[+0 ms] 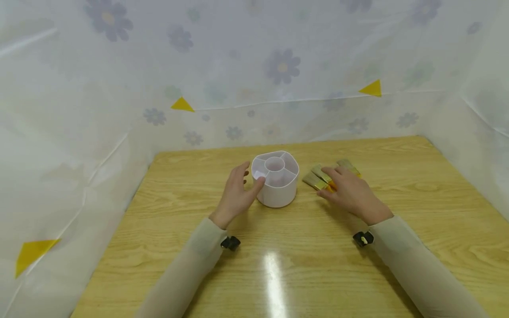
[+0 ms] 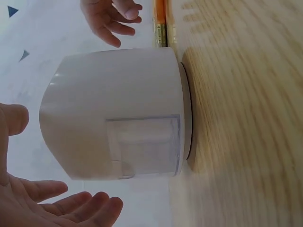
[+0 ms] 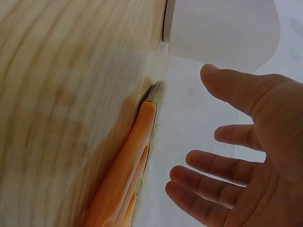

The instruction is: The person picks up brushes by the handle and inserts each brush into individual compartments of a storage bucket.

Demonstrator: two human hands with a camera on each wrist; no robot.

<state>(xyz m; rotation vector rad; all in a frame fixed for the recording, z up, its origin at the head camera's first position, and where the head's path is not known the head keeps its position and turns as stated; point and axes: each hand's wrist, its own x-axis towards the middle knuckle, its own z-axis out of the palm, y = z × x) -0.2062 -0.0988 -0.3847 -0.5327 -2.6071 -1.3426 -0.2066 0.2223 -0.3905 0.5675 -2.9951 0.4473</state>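
A white round organizer (image 1: 275,179) with several compartments stands upright mid-table, and it fills the left wrist view as the same organizer (image 2: 118,113). My left hand (image 1: 248,179) is open beside its left wall. The thumb and fingers (image 2: 71,203) curve round the wall with a small gap. Right of the organizer lie flat brushes (image 1: 316,179) with orange handles and gold ferrules. My right hand (image 1: 332,176) hovers open over them. In the right wrist view its spread fingers (image 3: 208,165) stay clear of the orange handles (image 3: 128,161), and the organizer (image 3: 222,28) shows at the top.
The wooden table (image 1: 278,265) is enclosed at the back and on both sides by white flower-print sheeting (image 1: 278,66) with yellow triangle marks. Bare wood stretches toward the front edge.
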